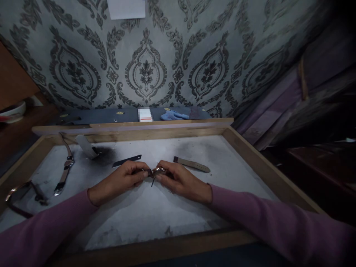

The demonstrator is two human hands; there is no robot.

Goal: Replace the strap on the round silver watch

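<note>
My left hand (119, 181) pinches a dark watch strap (150, 173) between thumb and fingers. My right hand (183, 178) is closed around a watch case (160, 171) with a shiny metal rim, its fingertips nearly meeting the left ones. Strap and case touch or almost touch; my fingers hide the join. A thin dark piece (152, 182) points downward below them, too small to name. Beyond my right hand lies a loose strap piece (192, 164) with holes. A dark flat blade (126, 161) with a hole at one end lies behind my left hand.
Wooden edges (250, 168) frame the white work surface (194, 211). On the left lie a watch with a strap (66, 168), another dark-strapped watch (16, 191) and a pale curved piece (85, 147). A blue cloth (174, 115) and a small box (145, 114) sit beyond the back edge.
</note>
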